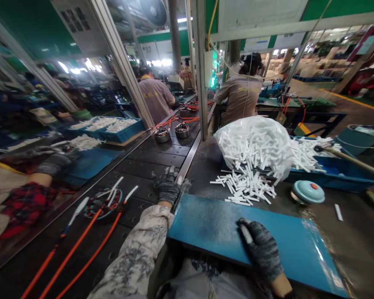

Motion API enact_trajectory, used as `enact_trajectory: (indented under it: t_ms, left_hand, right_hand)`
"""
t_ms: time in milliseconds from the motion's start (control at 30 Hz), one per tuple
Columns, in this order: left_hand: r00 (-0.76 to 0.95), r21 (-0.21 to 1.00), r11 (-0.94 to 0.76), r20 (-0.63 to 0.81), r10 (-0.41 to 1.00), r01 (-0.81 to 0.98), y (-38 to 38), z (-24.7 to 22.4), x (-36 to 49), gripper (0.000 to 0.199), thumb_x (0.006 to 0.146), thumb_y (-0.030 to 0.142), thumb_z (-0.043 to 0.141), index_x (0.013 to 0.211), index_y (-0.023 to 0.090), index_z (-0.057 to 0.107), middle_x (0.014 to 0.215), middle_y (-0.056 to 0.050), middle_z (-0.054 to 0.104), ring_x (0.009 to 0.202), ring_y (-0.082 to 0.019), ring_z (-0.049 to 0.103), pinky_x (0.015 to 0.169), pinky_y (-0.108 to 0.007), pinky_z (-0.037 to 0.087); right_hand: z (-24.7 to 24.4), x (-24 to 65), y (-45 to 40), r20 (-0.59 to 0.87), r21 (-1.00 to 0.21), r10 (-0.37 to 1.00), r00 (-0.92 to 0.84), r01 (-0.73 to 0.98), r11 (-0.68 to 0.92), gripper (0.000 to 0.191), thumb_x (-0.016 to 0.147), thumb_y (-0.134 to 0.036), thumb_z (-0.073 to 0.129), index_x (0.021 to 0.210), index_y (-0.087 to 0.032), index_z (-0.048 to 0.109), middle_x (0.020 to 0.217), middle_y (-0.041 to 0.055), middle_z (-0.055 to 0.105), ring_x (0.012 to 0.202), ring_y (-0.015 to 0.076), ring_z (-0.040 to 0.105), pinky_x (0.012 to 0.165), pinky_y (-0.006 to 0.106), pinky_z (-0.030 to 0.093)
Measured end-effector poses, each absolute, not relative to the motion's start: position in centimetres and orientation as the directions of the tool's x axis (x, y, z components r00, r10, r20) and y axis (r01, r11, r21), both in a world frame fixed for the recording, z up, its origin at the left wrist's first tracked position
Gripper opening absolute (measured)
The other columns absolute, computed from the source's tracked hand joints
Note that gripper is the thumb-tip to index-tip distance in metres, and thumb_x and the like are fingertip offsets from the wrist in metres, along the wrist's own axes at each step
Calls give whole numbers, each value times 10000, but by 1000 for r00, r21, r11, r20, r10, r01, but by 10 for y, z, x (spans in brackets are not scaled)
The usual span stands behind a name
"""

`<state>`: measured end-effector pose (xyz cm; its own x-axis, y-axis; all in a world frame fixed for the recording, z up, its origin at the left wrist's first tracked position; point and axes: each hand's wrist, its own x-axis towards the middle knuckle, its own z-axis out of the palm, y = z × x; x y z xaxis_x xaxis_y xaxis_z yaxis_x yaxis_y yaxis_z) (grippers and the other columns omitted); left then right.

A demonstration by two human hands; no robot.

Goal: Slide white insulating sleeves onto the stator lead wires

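Note:
My left hand (pixel 167 185), in a grey-black knit glove, reaches over the metal edge of the dark conveyor with its fingers spread and nothing in them. My right hand (pixel 263 247), gloved alike, rests on a blue board (pixel 212 220) with its fingers curled in. A pale strip shows at its thumb side; whether it is a white tube or the glove's worn thumb I cannot tell. Beyond the board lies a pile of short white tubes (pixel 249 187). On the conveyor, left of my left arm, sits a wound motor stator (pixel 103 204) with orange leads and white-sleeved ends.
A clear bag of white tubes (pixel 255 145) leans by a blue bin (pixel 339 168). A round light-blue container (pixel 308 192) stands nearby. More stators (pixel 182 130) sit up the conveyor (pixel 146 160). A co-worker's gloved hand (pixel 54 162) is at the left; two people sit ahead.

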<state>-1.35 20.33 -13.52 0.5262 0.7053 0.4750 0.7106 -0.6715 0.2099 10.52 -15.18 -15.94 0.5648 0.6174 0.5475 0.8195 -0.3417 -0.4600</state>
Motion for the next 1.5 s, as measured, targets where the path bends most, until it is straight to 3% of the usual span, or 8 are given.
enact_trajectory:
  t_ms: [167, 400, 533, 633, 867, 1000, 1233, 1500]
  left_hand:
    - [536, 213, -659, 430, 726, 721, 206, -139, -12, 508, 889, 458, 476, 1268, 153, 624, 1237, -160, 669, 1156, -348, 605, 1178, -614, 84]
    - [495, 298, -619, 398, 772, 726, 207, -136, -14, 502, 895, 446, 462, 1258, 144, 632, 1167, -147, 702, 1129, -327, 621, 1114, -516, 322]
    - [482, 308, -630, 438, 759, 713, 204, -134, -13, 554, 923, 437, 431, 1392, 152, 510, 1290, -152, 637, 1245, -324, 550, 1164, -540, 226]
    - [520, 283, -628, 373, 768, 725, 203, -136, -10, 548, 905, 437, 483, 1374, 156, 530, 1218, -157, 677, 1215, -354, 570, 1176, -611, 110]
    - [536, 278, -644, 377, 756, 713, 203, -142, -10, 542, 912, 435, 484, 1364, 140, 530, 1251, -152, 664, 1177, -327, 597, 1198, -589, 71]
    - [545, 234, -675, 435, 717, 700, 196, -137, -10, 587, 920, 424, 476, 1436, 148, 444, 1393, -161, 557, 1346, -332, 452, 1184, -614, -19]
    - [671, 202, -706, 219, 708, 679, 193, -133, -5, 454, 896, 450, 518, 1289, 241, 610, 1264, -101, 664, 1286, -311, 516, 1203, -569, 68]
    - [617, 229, -723, 395, 681, 652, 192, -129, -10, 525, 908, 403, 508, 1392, 198, 514, 1393, -117, 564, 1347, -300, 457, 1213, -534, 136]
  right_hand:
    - [-160, 106, -152, 534, -469, 623, 572, 813, -345, 348, 983, -437, 458, 1031, -218, 723, 944, 56, 759, 847, 193, 721, 802, 316, 560]
    - [-161, 105, -152, 554, -451, 616, 560, 824, -343, 352, 987, -432, 454, 1037, -210, 724, 950, 61, 759, 854, 193, 721, 817, 313, 557]
    - [-159, 105, -152, 571, -432, 618, 540, 838, -334, 335, 988, -419, 460, 1038, -211, 718, 944, 52, 759, 845, 182, 721, 805, 298, 556]
    - [-159, 105, -152, 564, -437, 620, 545, 835, -336, 339, 988, -424, 458, 1037, -213, 718, 940, 53, 759, 845, 183, 721, 799, 299, 557]
    - [-160, 106, -152, 547, -455, 617, 565, 820, -347, 357, 988, -439, 449, 1028, -213, 723, 941, 59, 759, 842, 190, 721, 804, 310, 554]
    - [-161, 105, -152, 564, -452, 612, 554, 827, -333, 350, 988, -430, 453, 1039, -210, 721, 945, 56, 758, 848, 188, 717, 810, 308, 551]
    - [-161, 105, -153, 547, -452, 619, 564, 821, -348, 364, 990, -447, 448, 1035, -212, 722, 948, 54, 759, 854, 184, 718, 823, 305, 550]
    - [-160, 105, -152, 549, -437, 626, 554, 829, -350, 364, 995, -439, 439, 1033, -211, 722, 945, 56, 759, 851, 183, 719, 809, 301, 549]
